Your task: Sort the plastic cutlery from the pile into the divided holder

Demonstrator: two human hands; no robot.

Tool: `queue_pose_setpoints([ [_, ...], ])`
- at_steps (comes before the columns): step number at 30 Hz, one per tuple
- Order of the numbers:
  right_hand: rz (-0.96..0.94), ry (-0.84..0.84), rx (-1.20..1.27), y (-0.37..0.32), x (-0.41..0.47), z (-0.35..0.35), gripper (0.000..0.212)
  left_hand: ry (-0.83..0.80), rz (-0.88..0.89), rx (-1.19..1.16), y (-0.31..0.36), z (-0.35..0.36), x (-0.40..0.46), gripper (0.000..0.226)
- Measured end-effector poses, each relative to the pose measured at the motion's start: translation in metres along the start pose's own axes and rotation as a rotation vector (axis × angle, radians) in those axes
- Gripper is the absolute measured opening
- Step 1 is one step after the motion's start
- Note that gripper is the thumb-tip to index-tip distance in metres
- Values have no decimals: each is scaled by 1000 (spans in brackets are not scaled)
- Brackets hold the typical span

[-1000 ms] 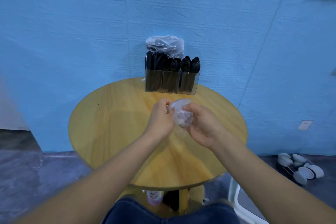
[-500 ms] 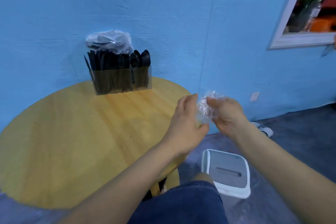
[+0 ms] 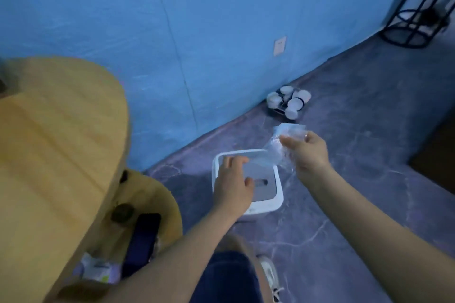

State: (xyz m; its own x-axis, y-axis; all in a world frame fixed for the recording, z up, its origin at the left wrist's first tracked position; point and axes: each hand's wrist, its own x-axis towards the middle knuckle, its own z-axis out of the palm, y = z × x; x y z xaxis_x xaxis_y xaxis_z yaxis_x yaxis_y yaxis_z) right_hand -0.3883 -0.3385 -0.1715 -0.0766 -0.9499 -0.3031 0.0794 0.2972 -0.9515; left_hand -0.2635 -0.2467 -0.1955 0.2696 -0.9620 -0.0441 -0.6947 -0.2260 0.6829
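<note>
White square plastic bin w/ grey swing lid stood on floor beside round wooden table; contents not visible. Left hand lay over lid, fingers relaxed, empty. Right hand pinched crumpled clear plastic bag above bin. Cutlery, holder out of view.

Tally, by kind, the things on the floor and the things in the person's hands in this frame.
White lidded bin, on the floor under the left hand: 1
Rack of white cups by the wall: 1
Black metal stand, far corner: 1
Clear plastic wrapper, in the grip of the right hand: 1
Total: 4
</note>
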Motion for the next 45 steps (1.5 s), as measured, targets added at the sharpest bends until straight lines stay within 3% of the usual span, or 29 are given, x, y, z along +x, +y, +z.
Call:
queue_pose_setpoints([
  [8, 222, 74, -10, 108, 73, -7, 24, -253, -141, 325, -82, 65, 44, 38],
  [18, 358, 76, -91, 182, 97, 4, 24, -582, -11, 675, -144, 106, 66, 52],
  [22, 354, 51, -172, 207, 97, 4, 16, -523, -55, 671, -152, 116, 73, 61],
  [26, 221, -78, -315, 226, 96, 8, 19, -433, -36, 664, -155, 119, 78, 61],
  [30, -84, -251, -678, 239, 103, 17, 9, -379, -26, 641, -159, 119, 82, 62],
  [33, -358, -167, -965, 249, 108, 25, 10, -351, -29, 621, -160, 118, 86, 62],
  [40, -183, -268, -1337, 261, 113, 32, 24, -311, 1, 614, -168, 119, 91, 61],
  [43, -137, -373, -1375, 265, 107, 34, 40, -319, 16, 613, -169, 118, 90, 61],
  [45, -203, -355, -1354, 263, 102, 31, 34, -327, 13, 607, -165, 117, 86, 61],
])
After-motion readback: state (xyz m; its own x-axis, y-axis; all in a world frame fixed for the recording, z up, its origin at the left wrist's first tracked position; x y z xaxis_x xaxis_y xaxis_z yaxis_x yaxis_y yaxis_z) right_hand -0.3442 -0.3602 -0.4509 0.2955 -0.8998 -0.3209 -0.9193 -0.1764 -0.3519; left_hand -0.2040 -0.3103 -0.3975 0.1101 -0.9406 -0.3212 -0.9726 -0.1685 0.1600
